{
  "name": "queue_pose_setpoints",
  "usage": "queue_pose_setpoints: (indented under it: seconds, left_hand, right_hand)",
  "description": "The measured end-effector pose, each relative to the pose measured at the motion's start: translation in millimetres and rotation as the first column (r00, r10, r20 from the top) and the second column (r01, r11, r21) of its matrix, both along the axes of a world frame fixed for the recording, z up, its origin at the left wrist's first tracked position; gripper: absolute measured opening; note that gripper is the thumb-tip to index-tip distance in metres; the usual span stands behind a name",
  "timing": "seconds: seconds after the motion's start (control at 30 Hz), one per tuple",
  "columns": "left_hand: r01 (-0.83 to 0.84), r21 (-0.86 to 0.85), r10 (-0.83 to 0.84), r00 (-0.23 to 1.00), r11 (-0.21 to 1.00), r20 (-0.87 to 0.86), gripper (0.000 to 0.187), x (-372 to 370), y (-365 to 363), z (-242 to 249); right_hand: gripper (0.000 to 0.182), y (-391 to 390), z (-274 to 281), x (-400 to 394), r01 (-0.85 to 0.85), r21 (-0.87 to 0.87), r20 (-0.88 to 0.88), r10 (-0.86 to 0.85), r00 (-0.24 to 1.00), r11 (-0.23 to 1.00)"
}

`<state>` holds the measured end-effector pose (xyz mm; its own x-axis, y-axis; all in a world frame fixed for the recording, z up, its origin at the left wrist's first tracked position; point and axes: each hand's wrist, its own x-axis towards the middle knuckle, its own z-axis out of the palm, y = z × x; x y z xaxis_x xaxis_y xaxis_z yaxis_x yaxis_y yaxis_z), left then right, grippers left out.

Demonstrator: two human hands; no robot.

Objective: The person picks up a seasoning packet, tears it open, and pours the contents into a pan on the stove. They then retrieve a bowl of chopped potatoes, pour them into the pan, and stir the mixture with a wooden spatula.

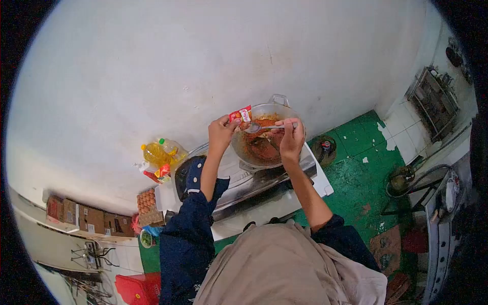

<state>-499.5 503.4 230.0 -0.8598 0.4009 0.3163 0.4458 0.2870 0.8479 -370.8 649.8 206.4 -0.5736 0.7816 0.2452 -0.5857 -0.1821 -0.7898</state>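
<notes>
My left hand pinches a small red seasoning packet above the left rim of a large metal pan. In my right hand is a metal spoon, its bowl close beneath the packet's lower edge. Whether anything lies in the spoon is too small to tell. Reddish-orange sauce or paste coats the inside of the pan. A utensil handle seems to lean in the pan, partly hidden by my right hand. The pan stands on the right side of a gas stove.
Left of the stove stand oil bottles and colourful packets. A stack of egg trays lies lower left. Cardboard boxes line the wall. A gas cylinder and hose stand on the green floor at right.
</notes>
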Motion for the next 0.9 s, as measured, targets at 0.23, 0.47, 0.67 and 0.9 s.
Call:
queue_pose_setpoints:
  seconds: [0.23,0.47,0.67,0.9]
  left_hand:
    - [0.010,0.031,-0.010,1.000,0.999,0.003,0.021,-1.5,-0.4,-1.7]
    - [-0.021,-0.087,0.016,0.998,0.996,-0.053,0.016,-1.7,-4.1,3.5]
    - [0.024,0.023,-0.023,1.000,0.999,-0.017,0.016,-2.4,-2.3,-0.5]
    - [-0.002,-0.034,0.002,1.000,0.999,-0.021,0.017,4.3,-2.9,11.2]
  right_hand:
    - [0.027,-1.1,-0.1,-0.8,0.012,0.021,0.010,-0.012,1.000,1.000]
    - [0.027,-1.9,-2.1,-2.8,0.013,0.031,-0.022,-0.012,1.000,0.999]
    - [0.026,-3.5,-1.8,-2.1,-0.003,0.000,-0.034,0.003,0.999,1.000]
    - [0.026,-3.0,-5.6,-3.0,-0.022,0.003,-0.033,0.022,0.999,1.000]
